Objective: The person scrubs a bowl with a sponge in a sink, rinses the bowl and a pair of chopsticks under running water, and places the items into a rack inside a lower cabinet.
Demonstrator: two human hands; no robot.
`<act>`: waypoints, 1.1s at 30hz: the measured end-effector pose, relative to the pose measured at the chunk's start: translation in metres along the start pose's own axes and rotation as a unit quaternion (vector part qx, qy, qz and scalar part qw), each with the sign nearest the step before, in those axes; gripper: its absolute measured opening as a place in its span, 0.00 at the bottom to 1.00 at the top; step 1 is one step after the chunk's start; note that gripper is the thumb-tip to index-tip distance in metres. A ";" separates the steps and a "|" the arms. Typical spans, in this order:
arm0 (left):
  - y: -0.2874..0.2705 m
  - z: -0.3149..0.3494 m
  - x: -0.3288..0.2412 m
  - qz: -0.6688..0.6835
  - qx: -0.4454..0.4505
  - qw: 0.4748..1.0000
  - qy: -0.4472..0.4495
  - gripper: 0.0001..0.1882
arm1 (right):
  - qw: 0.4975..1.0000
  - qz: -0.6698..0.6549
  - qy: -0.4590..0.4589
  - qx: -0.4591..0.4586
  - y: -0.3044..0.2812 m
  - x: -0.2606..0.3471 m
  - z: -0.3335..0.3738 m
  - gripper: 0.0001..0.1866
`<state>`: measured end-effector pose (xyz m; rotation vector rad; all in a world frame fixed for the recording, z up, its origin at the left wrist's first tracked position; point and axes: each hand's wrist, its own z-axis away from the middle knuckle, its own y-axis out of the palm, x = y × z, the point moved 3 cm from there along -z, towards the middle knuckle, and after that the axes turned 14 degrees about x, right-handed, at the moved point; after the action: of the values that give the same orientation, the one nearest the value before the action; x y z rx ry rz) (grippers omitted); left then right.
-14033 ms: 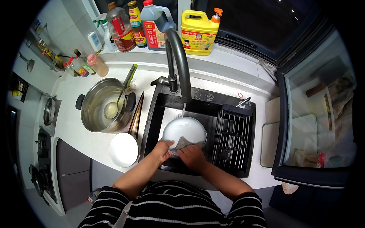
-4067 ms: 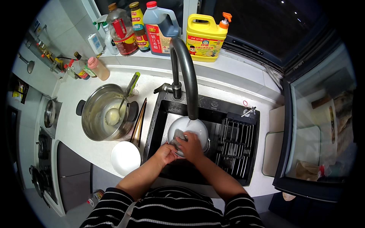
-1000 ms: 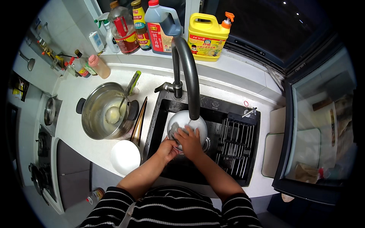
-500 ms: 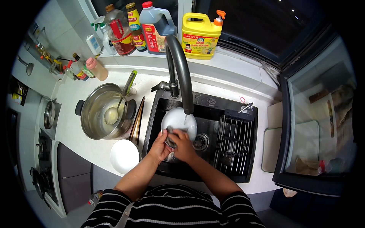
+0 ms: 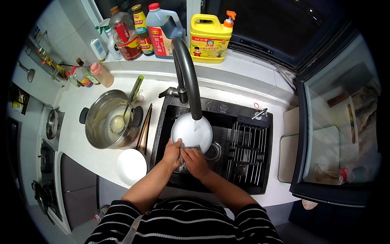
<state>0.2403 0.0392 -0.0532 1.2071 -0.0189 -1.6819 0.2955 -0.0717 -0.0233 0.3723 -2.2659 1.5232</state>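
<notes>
– Kitchen, night-dark window point(image 5: 256, 24) on the far side. Head view: what's in hand?

– White bowl point(image 5: 191, 129) in the black sink point(image 5: 205, 102), beneath the faucet point(image 5: 192, 77), thin stream landing on it; drain point(image 5: 213, 151) just to its right. Left hand point(image 5: 172, 154) closed on the near-left rim, thumb on top, fingers underneath hidden. Right hand point(image 5: 195, 162) curled at the near rim, pinched on what looks like a grey cloth point(image 5: 181, 160); fingertips partly out of sight.

– Doing the scrub well?

– My judgement: wet glaze will be slippery, so keep that left thumb firm and turn the bowl a little at a time. Press the cloth along the rim, both faces, letting the water carry the loosened film off. Stay low over the basin in case it slips.

– Surface and room?

– White table point(image 5: 77, 130) to the left: steel pot point(image 5: 91, 132) with a ladle point(image 5: 117, 123) in it, chopsticks point(image 5: 144, 128) beside, second bowl point(image 5: 132, 166) nearer. Wire rack point(image 5: 248, 152) over the sink's right side. Far sill: bottles point(image 5: 126, 38), yellow jug point(image 5: 211, 40).
</notes>
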 end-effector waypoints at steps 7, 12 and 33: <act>-0.008 -0.003 -0.040 -0.128 0.055 0.972 -0.189 0.27 | 0.989 0.075 -0.117 0.043 -0.020 -0.049 0.029 0.16; -0.004 -0.006 0.002 -0.020 -0.046 0.997 -0.066 0.24 | 0.997 -0.059 0.024 0.034 -0.012 -0.010 -0.007 0.17; -0.011 -0.020 -0.039 -0.192 0.039 0.964 -0.179 0.24 | 0.996 0.040 -0.069 0.040 -0.022 -0.055 0.027 0.12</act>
<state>0.2459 0.0825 -0.0421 0.9890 -0.0767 -2.2450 0.3495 -0.1044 -0.0395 0.4258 -2.3549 1.6813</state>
